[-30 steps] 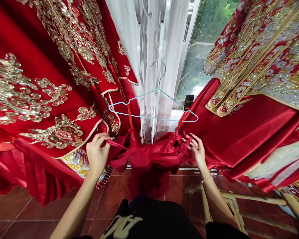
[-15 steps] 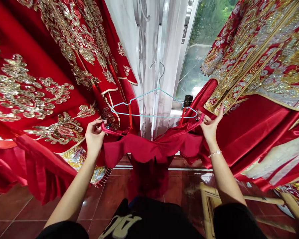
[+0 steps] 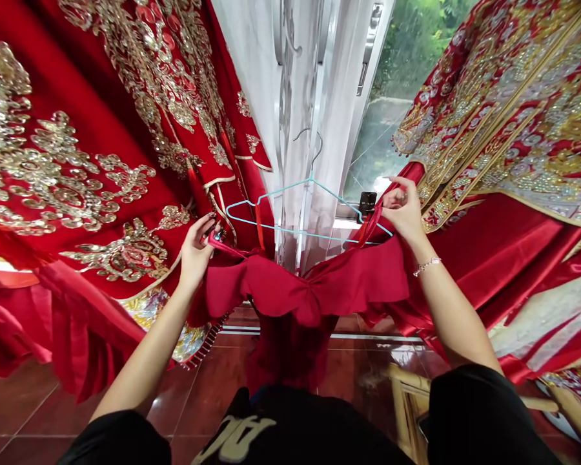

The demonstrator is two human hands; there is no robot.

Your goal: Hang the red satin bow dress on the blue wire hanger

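A red dress with a ruffled neckline hangs in front of me, its skirt dropping toward the floor. It hangs by thin red ribbon loops from a light blue wire hanger. My left hand pinches the dress's shoulder strap at the left, just below the hanger's left end. With my right hand I grip the other shoulder strap, raised beside the hanger's right arm. That strap overlaps the hanger's right end. The hanger's metal hook stands up before a white curtain.
Red gowns with gold beading hang close on the left. Another beaded red garment hangs on the right. Behind are a white metal rack, a window and a small black timer. A bamboo stool stands low right.
My right hand has risen, lifting the right strap up to the hanger's right end. The left hand still holds its strap, and the view has shifted slightly.
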